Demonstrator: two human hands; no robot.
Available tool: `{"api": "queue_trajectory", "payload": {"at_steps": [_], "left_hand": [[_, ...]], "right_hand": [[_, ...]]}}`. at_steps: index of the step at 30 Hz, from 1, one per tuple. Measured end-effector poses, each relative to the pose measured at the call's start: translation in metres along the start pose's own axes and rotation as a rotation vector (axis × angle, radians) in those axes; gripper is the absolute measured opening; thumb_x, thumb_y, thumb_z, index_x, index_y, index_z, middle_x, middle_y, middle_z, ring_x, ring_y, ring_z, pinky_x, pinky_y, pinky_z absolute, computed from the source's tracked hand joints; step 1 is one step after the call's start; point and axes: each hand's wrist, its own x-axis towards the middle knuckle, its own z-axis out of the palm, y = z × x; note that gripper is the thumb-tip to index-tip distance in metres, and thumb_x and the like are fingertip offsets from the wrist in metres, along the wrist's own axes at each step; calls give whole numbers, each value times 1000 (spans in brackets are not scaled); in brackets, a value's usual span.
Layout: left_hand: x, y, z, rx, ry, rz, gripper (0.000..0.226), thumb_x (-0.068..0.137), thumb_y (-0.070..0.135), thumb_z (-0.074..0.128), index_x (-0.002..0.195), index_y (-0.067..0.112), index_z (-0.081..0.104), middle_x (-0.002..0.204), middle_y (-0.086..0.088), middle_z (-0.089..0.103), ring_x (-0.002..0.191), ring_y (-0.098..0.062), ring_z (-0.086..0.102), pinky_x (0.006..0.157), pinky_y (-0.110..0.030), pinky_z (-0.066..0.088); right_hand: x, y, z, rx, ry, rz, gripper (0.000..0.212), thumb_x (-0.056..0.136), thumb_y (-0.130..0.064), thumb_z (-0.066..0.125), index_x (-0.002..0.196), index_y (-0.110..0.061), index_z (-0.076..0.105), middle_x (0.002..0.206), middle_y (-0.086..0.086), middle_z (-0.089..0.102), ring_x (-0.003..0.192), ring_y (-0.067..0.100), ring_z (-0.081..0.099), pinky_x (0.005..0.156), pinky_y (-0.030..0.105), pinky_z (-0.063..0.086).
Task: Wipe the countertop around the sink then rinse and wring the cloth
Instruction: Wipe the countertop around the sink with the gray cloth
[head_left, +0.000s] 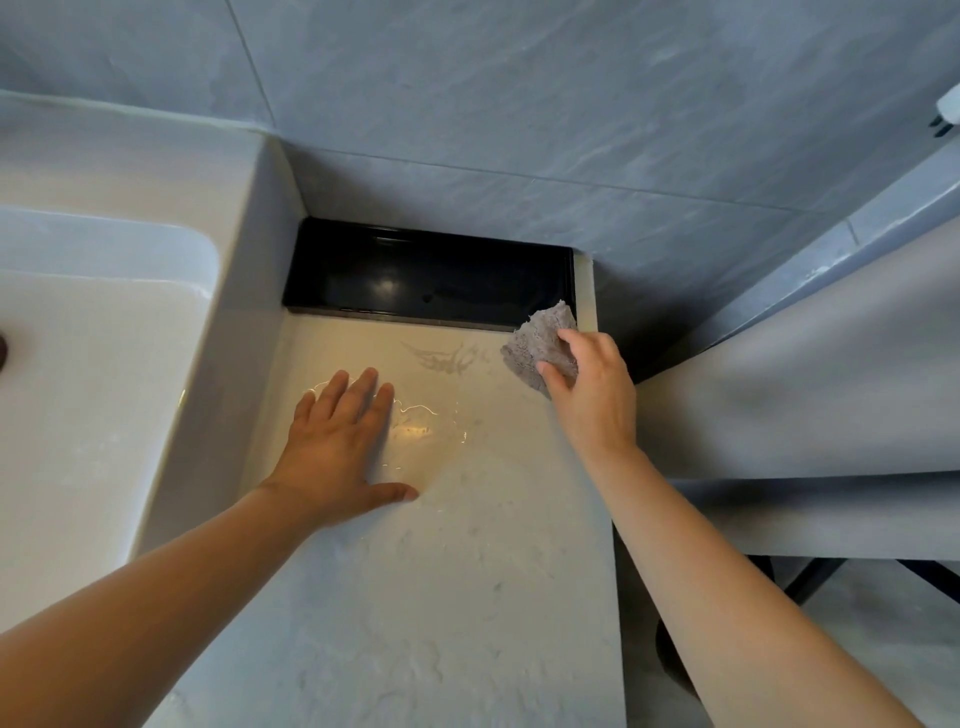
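White basin first: the sink (104, 364) sits at the far left, and a raised rim divides it from the pale countertop (441, 597). My left hand (337, 441) lies flat on that surface just beside the rim, fingers straight and slightly spread, holding nothing. I read it as a brace.

Just right of its fingertips a thin film of water (431, 421) glints on the stone, with faint smeared streaks behind it. A black tray (431, 275) fills the back of the counter against the grey tiled wall. At the tray's right front corner is the grey cloth (540, 348), bunched and pinched between the thumb and fingers of my right hand (592, 395). It appears to touch the counter close to the right edge.

To wipe well from here, I would flatten the cloth under my palm and start along the tray's front edge. Then I would draw overlapping passes leftward through the puddle, soaking rather than pushing, since the rim blocks the sink. I would lift the left hand as the cloth reaches it.
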Motion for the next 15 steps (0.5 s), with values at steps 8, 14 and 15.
{"api": "queue_trajectory", "payload": {"at_steps": [8,14,15], "left_hand": [[1,-2,3,-3,17,-4,116,66,86,41,147,27,-19,156,1,-26,143,-26,-23,118,-48,-4],[-2,-3,1,-91,41,12,113,69,82,46,149,27,-13,157,3,-22,144,-24,-20,119,-45,-2],[-6,-4,-1,-154,61,15,111,71,78,50,150,27,-7,158,4,-17,145,-23,-15,119,-43,0]], "right_hand": [[-11,-19,35,106,95,-56,33,82,-22,72,114,-12,69,105,2,61,94,19,57,82,36,52],[-34,-32,40,122,38,-91,31,83,-23,71,113,-13,69,101,-1,59,91,11,52,75,19,46],[-42,-33,38,130,20,-105,31,83,-23,71,112,-14,69,100,-1,59,91,11,52,73,18,46]]}}
